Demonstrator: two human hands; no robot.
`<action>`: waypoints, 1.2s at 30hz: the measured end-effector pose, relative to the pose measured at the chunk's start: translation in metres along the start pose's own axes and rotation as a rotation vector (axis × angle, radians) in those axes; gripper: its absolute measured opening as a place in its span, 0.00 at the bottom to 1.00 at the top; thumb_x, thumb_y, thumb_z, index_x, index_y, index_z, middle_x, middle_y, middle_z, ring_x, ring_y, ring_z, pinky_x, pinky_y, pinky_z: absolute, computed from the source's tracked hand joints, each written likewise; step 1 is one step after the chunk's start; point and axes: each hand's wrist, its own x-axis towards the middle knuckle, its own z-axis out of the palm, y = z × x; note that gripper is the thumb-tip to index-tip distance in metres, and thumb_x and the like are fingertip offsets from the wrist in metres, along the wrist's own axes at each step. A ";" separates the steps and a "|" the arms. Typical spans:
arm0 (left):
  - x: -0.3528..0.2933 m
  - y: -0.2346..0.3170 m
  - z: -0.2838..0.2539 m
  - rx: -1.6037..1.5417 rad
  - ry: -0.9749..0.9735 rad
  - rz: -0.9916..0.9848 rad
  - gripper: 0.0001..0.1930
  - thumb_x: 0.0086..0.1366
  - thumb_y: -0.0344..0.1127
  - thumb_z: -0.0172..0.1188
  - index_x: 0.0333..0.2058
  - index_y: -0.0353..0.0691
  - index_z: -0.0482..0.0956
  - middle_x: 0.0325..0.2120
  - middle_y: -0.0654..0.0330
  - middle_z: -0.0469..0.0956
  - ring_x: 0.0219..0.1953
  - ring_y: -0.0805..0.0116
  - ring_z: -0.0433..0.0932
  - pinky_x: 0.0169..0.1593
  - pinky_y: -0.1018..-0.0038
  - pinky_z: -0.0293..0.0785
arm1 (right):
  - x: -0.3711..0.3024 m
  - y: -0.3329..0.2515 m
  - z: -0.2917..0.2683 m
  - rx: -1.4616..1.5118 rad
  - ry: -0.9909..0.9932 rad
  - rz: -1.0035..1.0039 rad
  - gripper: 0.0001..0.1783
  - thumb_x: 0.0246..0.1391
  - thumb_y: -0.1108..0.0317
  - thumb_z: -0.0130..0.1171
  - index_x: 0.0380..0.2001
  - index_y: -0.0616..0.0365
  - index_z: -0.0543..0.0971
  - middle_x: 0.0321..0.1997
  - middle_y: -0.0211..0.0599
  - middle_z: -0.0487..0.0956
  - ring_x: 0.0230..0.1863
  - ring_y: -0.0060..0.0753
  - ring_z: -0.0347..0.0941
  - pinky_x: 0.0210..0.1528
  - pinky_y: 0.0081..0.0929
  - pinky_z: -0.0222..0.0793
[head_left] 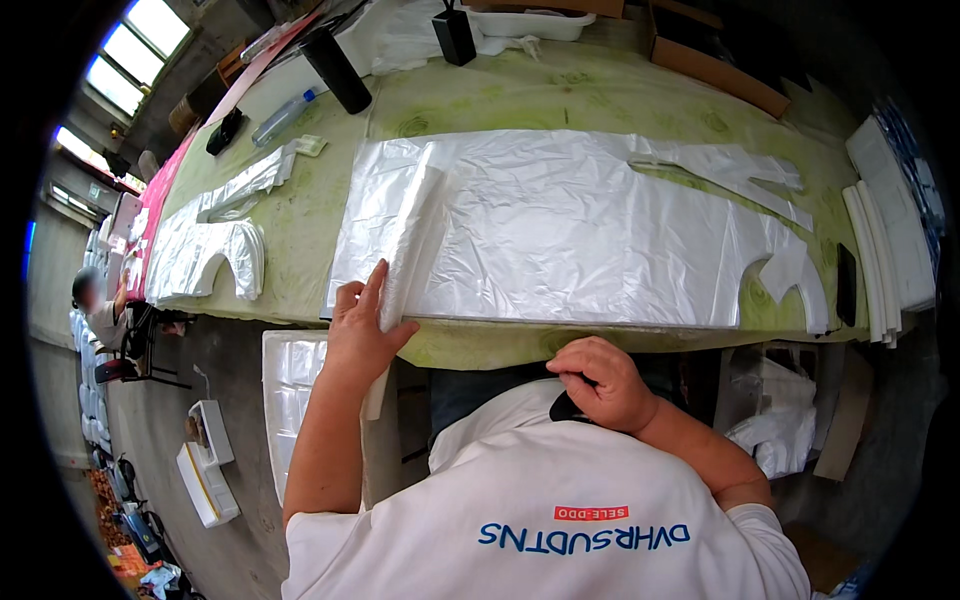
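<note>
Spread over the table is a white plastic film piece (560, 230) with strap-like cut-outs at its right end. Near its left end, a long folded strip of film (408, 240) lies across it. My left hand (365, 325) rests on the strip's near end, its fingers stretched and thumb apart. By my body, just off the table's front edge, my right hand (605, 380) is closed with its fingers curled. A dark patch shows beneath those fingers; whether the hand holds it is hidden.
More white film (215, 245) lies folded at the left. Behind are a black cylinder (335, 70), a plastic bottle (283, 118), a black box (454, 38) and a cardboard box (720, 65). White rolls (870, 260) stand at the right. A person (105, 315) sits far left.
</note>
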 end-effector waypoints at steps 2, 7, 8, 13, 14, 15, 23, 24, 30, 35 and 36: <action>-0.004 -0.006 0.005 -0.079 -0.007 -0.018 0.50 0.55 0.37 0.73 0.73 0.55 0.55 0.54 0.47 0.70 0.55 0.49 0.73 0.62 0.60 0.70 | -0.002 0.000 0.002 0.008 0.012 0.012 0.14 0.49 0.81 0.60 0.40 0.60 0.83 0.37 0.39 0.82 0.39 0.42 0.78 0.43 0.34 0.75; -0.024 -0.002 0.026 -0.915 -0.188 -0.085 0.44 0.67 0.29 0.61 0.76 0.56 0.46 0.57 0.50 0.72 0.54 0.64 0.74 0.59 0.68 0.70 | -0.005 -0.006 0.003 0.122 -0.009 0.197 0.10 0.55 0.79 0.61 0.41 0.60 0.83 0.39 0.39 0.82 0.38 0.36 0.79 0.42 0.28 0.75; -0.030 0.005 0.030 -1.073 -0.257 -0.119 0.42 0.71 0.27 0.55 0.76 0.58 0.44 0.59 0.54 0.71 0.53 0.71 0.73 0.58 0.72 0.69 | -0.006 -0.008 0.004 0.170 -0.015 0.276 0.10 0.56 0.78 0.61 0.42 0.61 0.83 0.39 0.39 0.82 0.38 0.34 0.79 0.42 0.27 0.74; -0.047 0.070 0.046 -1.362 -0.305 -0.233 0.38 0.71 0.32 0.51 0.76 0.61 0.47 0.63 0.59 0.68 0.43 0.73 0.76 0.44 0.74 0.78 | 0.011 -0.002 0.019 0.667 -0.120 0.707 0.23 0.64 0.70 0.60 0.61 0.63 0.71 0.47 0.33 0.78 0.45 0.22 0.74 0.47 0.23 0.73; -0.046 0.079 0.047 -1.384 -0.312 -0.234 0.38 0.71 0.33 0.51 0.75 0.62 0.47 0.62 0.59 0.69 0.42 0.74 0.76 0.42 0.74 0.78 | 0.022 -0.007 0.015 0.717 -0.222 0.812 0.26 0.69 0.68 0.54 0.67 0.60 0.65 0.55 0.37 0.75 0.52 0.30 0.75 0.55 0.29 0.74; -0.045 0.084 0.049 -1.407 -0.319 -0.235 0.37 0.71 0.33 0.51 0.75 0.63 0.48 0.61 0.60 0.70 0.41 0.74 0.76 0.40 0.75 0.79 | 0.028 -0.013 0.016 0.753 -0.214 0.854 0.28 0.70 0.63 0.53 0.68 0.60 0.63 0.54 0.38 0.75 0.53 0.30 0.75 0.53 0.29 0.74; -0.059 0.085 0.069 -1.546 -0.337 -0.201 0.41 0.69 0.32 0.58 0.75 0.60 0.48 0.56 0.57 0.73 0.46 0.68 0.77 0.49 0.71 0.78 | 0.046 -0.019 0.036 0.929 -0.068 1.034 0.19 0.66 0.57 0.58 0.53 0.59 0.74 0.46 0.34 0.78 0.44 0.28 0.76 0.43 0.24 0.74; -0.066 0.087 0.066 -1.504 -0.298 -0.183 0.43 0.68 0.30 0.60 0.75 0.56 0.47 0.57 0.56 0.71 0.48 0.68 0.76 0.51 0.70 0.77 | 0.042 -0.015 0.040 0.918 -0.089 1.023 0.18 0.66 0.58 0.58 0.51 0.59 0.75 0.44 0.34 0.79 0.43 0.27 0.76 0.43 0.24 0.74; -0.103 0.066 0.066 -1.317 -0.320 -0.252 0.52 0.62 0.27 0.68 0.75 0.44 0.40 0.52 0.54 0.71 0.55 0.64 0.75 0.58 0.66 0.74 | 0.025 -0.018 0.047 0.880 -0.237 1.025 0.14 0.66 0.60 0.57 0.45 0.61 0.78 0.41 0.35 0.79 0.41 0.27 0.76 0.44 0.26 0.76; -0.102 0.084 0.066 -1.641 -0.240 -0.297 0.42 0.64 0.29 0.66 0.71 0.39 0.50 0.54 0.51 0.72 0.56 0.62 0.75 0.58 0.65 0.75 | 0.025 -0.016 0.053 1.033 -0.143 1.063 0.16 0.67 0.59 0.57 0.48 0.61 0.75 0.44 0.38 0.79 0.43 0.29 0.76 0.45 0.31 0.77; -0.101 0.086 0.070 -1.700 -0.234 -0.302 0.40 0.64 0.29 0.65 0.70 0.39 0.51 0.54 0.51 0.72 0.56 0.62 0.75 0.58 0.65 0.75 | 0.025 -0.016 0.052 1.055 -0.125 1.051 0.17 0.67 0.58 0.57 0.49 0.61 0.75 0.44 0.38 0.79 0.43 0.29 0.76 0.45 0.31 0.77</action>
